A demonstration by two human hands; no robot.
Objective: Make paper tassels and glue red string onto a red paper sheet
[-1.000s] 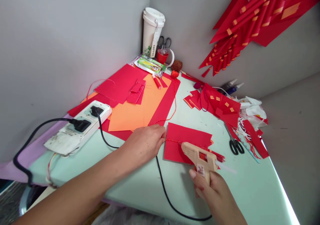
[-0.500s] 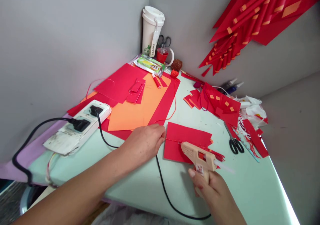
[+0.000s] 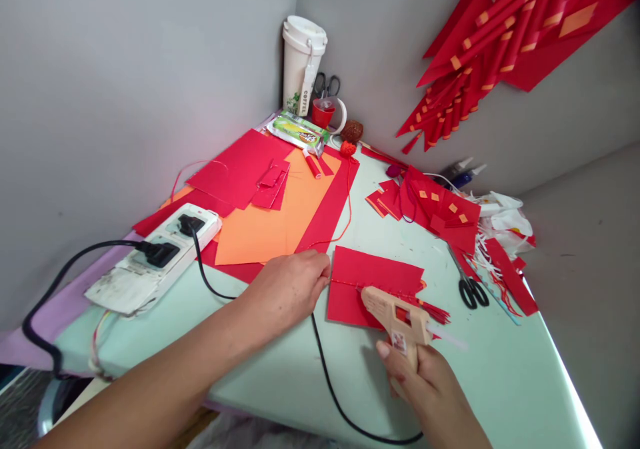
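Observation:
My right hand (image 3: 425,386) is wrapped round the handle of a tan hot glue gun (image 3: 397,316), whose nozzle touches a thin red string on a red paper sheet (image 3: 375,276) lying on the pale green table (image 3: 280,362). My left hand (image 3: 287,286) rests at the sheet's left edge, fingers pinched together on the end of the string. The gun's black cord (image 3: 330,382) runs under my left hand to a white power strip (image 3: 155,252).
Red and orange paper sheets (image 3: 273,216) lie behind my left hand. A white cup (image 3: 303,62), a red cup and scissors stand in the corner. Red scraps (image 3: 440,212), black scissors (image 3: 470,289) and glue bottles lie at right. Red paper strips hang on the wall.
The glue gun's nozzle has slid slightly left along the string. My left hand has stayed put.

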